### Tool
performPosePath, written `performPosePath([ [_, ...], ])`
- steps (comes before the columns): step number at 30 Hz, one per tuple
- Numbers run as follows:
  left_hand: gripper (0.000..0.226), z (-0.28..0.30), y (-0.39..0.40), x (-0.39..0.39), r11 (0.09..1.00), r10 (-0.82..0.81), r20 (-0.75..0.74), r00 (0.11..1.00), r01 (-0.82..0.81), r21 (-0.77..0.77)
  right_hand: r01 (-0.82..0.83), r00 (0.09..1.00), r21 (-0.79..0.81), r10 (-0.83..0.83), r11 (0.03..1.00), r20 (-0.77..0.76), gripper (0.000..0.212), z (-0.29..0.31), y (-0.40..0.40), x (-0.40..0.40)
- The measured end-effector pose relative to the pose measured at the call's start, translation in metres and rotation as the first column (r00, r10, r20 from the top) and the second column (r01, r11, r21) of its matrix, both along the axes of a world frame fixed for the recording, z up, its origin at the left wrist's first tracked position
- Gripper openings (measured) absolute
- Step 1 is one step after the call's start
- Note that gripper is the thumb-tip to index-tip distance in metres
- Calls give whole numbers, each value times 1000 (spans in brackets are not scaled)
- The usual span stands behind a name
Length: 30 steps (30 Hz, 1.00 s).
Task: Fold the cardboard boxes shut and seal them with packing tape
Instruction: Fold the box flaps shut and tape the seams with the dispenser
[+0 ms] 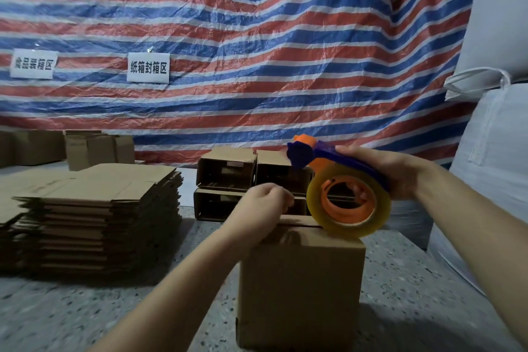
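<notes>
A brown cardboard box (300,288) stands upright on the speckled floor in front of me, its top flaps folded down. My right hand (383,168) grips a blue and orange tape dispenser (320,156) loaded with a clear tape roll (348,203), and the roll's lower edge touches the box's far top edge. My left hand (263,206) rests over the left part of the box top with fingers curled, seemingly pinching the tape end; the tape itself is too thin to make out.
A tall stack of flattened cardboard boxes (97,217) lies to the left. Three open assembled boxes (228,171) stand behind the one I work on. More boxes (97,148) sit at the back left. White bulk sacks (491,151) fill the right side, a striped tarp (257,37) behind.
</notes>
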State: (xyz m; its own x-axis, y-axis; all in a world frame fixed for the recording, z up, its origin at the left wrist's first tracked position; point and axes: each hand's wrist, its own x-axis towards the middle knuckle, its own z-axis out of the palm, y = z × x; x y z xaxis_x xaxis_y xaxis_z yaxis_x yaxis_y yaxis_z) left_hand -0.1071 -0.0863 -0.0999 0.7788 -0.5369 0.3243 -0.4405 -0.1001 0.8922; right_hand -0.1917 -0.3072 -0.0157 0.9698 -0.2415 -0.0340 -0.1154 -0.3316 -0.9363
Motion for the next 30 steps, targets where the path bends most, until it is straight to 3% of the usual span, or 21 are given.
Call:
performPosePath([
  [2, 36, 13, 2, 6, 978, 16, -277, 961, -73, -197, -22, 1000, -46, 22, 999, -4, 75, 1, 1, 3],
  [5, 49, 25, 5, 11, 945, -16, -437, 899, -128, -299, -50, 998, -99, 47, 994, -32, 72, 6, 3, 6],
  [9, 62, 30, 6, 13, 944, -62, -445, 893, -92, -316, -59, 997, -151, 50, 987, -59, 72, 10, 7, 11],
  [18, 23, 34, 7, 6, 967, -67, -432, 899, -49, -252, -126, 991, -154, 116, 980, -72, 69, 14, 12, 12],
  [23, 31, 29, 7, 3, 967, -36, -450, 892, -82, -240, -129, 990, -194, 115, 973, -80, 66, 16, 11, 14],
  [30, 17, 17, 1, 3, 945, 37, -406, 913, -164, -282, -163, 984, -245, 138, 956, -113, 72, 20, 12, 19],
])
